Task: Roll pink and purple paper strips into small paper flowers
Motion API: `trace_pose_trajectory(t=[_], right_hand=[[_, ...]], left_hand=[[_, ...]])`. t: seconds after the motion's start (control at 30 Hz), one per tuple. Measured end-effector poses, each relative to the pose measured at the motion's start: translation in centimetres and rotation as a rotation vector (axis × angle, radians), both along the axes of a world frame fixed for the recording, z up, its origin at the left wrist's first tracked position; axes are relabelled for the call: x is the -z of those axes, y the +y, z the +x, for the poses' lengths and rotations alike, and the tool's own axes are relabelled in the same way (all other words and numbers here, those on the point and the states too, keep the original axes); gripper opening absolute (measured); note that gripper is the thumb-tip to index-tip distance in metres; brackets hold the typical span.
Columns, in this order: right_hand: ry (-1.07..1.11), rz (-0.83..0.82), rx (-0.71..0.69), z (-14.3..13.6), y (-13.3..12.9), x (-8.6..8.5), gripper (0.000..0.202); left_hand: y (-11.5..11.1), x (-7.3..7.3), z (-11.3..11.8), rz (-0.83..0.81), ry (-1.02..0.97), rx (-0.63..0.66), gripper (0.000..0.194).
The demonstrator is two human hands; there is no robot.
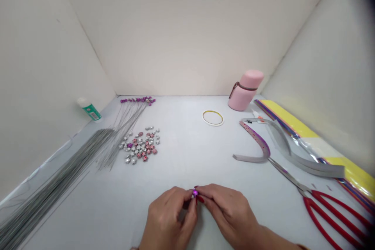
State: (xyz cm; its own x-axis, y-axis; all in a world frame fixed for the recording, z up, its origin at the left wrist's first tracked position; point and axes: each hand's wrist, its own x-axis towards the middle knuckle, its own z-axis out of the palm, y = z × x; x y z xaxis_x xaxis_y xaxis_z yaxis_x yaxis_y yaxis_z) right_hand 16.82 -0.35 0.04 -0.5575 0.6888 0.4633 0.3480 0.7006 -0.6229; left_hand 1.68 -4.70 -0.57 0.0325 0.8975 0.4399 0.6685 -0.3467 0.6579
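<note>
A small shiny purple star [195,193] is pinched between the fingertips of both hands, low in the middle of the view. My left hand [170,216] grips it from the left with thumb and index finger. From the right, my right hand [230,211] pinches the same star, its red nails showing. Silver, pink and purple folded stars [140,146] lie in a loose pile ahead and to the left. Behind them are thin wires tipped with purple stars [137,100].
A bundle of grey wires [67,168] stretches along the left. A glue stick [91,110] stands at the left wall. Toward the back are a tape ring [213,118] and a pink bottle [245,90]. Paper strips [258,140], red-handled scissors [304,191] and plastic-wrapped sheets [310,136] lie right.
</note>
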Motion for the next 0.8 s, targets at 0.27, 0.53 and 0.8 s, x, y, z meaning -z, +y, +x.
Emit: trace_pose_trajectory(t=[0.27,0.53,0.8], right_hand=[[-0.069,0.031,0.009,0.1,-0.3,0.6,0.025],[0.013,-0.214,-0.040,0.2,0.3,-0.1,0.028],[0.035,-0.189,0.003,0.3,0.3,0.0,0.024]], left_hand=[[0.5,-0.4,-0.1,0.060,0.181,0.042,0.016],[0.5,-1.2,-0.9,-0.149,-0.044,0.119,0.015],[0.4,-0.9,-0.8,-0.114,-0.079,0.112,0.018]])
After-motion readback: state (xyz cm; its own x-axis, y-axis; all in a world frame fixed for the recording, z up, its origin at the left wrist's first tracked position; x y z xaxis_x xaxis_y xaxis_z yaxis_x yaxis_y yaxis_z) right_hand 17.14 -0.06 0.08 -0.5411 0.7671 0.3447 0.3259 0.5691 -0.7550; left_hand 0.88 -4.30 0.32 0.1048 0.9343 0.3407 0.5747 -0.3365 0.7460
